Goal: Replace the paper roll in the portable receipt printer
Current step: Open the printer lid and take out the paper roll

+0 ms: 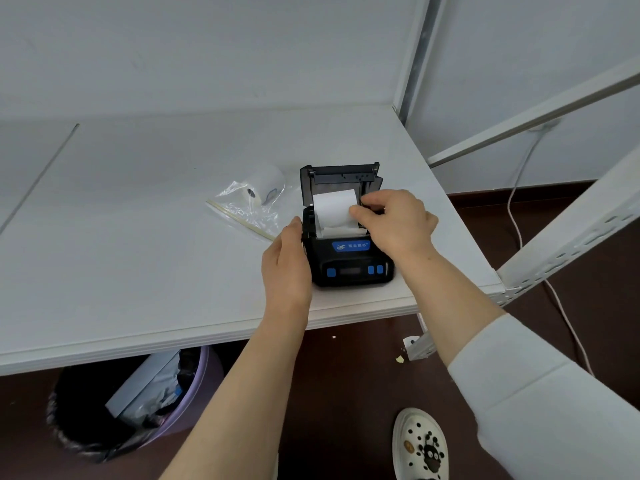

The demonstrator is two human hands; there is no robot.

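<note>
A black portable receipt printer (349, 265) with blue buttons stands near the table's right front corner, its lid (341, 180) raised. A white paper roll (334, 209) sits in the open bay, a strip of paper standing up from it. My right hand (391, 220) pinches the right edge of that paper. My left hand (285, 261) rests flat against the printer's left side, fingers straight. Behind and to the left lies a clear plastic bag (249, 209) with another white paper roll (265, 185) in it.
The white table (138, 237) ends just right of the printer, where a white metal rack frame (568, 230) slants past. A bin (131, 403) with rubbish stands under the table's front edge. A pink cable (512, 209) hangs at the right. A shoe (420, 445) shows below.
</note>
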